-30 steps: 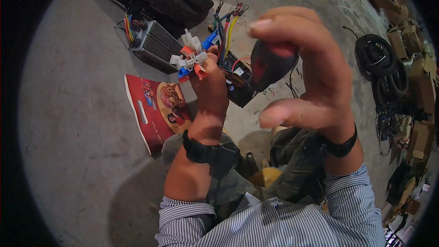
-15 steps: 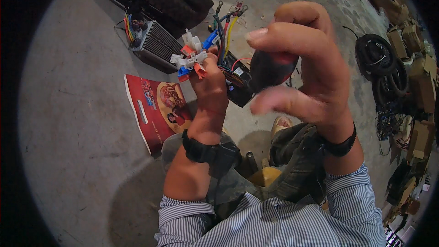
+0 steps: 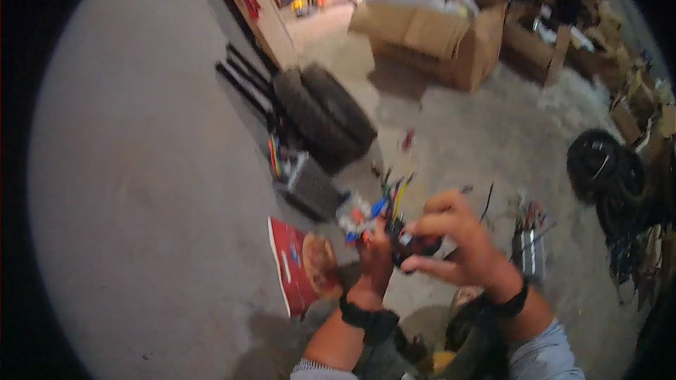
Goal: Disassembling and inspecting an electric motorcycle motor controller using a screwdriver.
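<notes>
My left hand [image 3: 375, 257] grips a wired black box [image 3: 398, 243] with a bunch of white, blue and orange plug connectors [image 3: 355, 214] at its thumb. Yellow and dark wires [image 3: 396, 193] rise from it. My right hand [image 3: 461, 239] curls round a black-and-red tool handle [image 3: 426, 245] against the box, thumb and fingers partly spread; the tool's tip is hidden. A red printed bag [image 3: 289, 264] lies left of my hands. The picture is blurred.
Two tyres [image 3: 324, 112] and a finned metal case with wires [image 3: 310, 186] lie ahead. Cardboard boxes [image 3: 429, 49] stand behind. Coiled black tubes [image 3: 591, 162] lie at the right, another silver wired unit [image 3: 528, 246] nearer. A lit doorway [image 3: 313, 14] is at the top.
The view has swung upward, bringing the doorway and boxes into sight; hands and floor items appear lower and further right. Both hands remain on the box and tool.
</notes>
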Demonstrator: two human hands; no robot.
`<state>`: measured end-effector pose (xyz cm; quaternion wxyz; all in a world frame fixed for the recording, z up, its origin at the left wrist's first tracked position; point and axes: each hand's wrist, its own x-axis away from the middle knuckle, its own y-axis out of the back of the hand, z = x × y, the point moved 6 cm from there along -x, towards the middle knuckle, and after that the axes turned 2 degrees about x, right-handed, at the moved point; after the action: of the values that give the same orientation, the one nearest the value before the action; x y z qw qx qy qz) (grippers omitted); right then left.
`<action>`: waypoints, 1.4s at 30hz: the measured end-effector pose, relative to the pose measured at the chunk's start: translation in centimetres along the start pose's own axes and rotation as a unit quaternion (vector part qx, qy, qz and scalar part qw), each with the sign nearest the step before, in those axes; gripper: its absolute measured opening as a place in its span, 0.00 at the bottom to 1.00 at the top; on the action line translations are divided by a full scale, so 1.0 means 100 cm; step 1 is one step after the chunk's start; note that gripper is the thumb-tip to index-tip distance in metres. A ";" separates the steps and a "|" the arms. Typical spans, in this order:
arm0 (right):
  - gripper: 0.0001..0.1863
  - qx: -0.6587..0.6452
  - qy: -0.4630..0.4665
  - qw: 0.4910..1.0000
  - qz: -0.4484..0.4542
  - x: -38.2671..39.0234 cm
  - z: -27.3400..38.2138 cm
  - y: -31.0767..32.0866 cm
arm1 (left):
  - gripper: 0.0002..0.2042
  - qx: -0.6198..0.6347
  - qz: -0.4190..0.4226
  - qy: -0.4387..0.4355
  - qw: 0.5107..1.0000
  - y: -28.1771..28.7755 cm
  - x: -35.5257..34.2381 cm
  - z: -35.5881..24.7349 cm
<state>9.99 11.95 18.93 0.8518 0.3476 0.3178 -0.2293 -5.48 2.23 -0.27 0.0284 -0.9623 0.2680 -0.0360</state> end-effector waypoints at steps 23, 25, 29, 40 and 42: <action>0.25 -0.008 -0.030 0.999 0.009 0.009 0.018 0.001 | 0.12 0.152 -0.029 0.024 0.988 0.000 0.006 0.003; 0.25 0.026 -0.021 0.999 0.019 0.012 0.016 0.002 | 0.11 0.157 -0.026 0.020 0.987 0.003 -0.005 0.025; 0.24 -0.062 -0.029 0.997 0.037 0.009 0.012 -0.002 | 0.08 0.166 -0.046 -0.011 0.985 0.002 -0.016 0.052; 0.24 -0.047 -0.025 0.998 0.022 0.003 0.006 -0.007 | 0.07 0.198 -0.033 -0.004 0.980 0.000 -0.020 0.049; 0.23 -0.102 -0.085 0.991 -0.003 0.007 -0.003 -0.008 | 0.07 0.162 -0.014 0.030 0.986 -0.008 -0.011 0.028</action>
<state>9.92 11.51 17.91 0.9061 0.2368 0.2672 -0.2268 -5.77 3.59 -3.10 0.1749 -0.9471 0.2463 -0.1084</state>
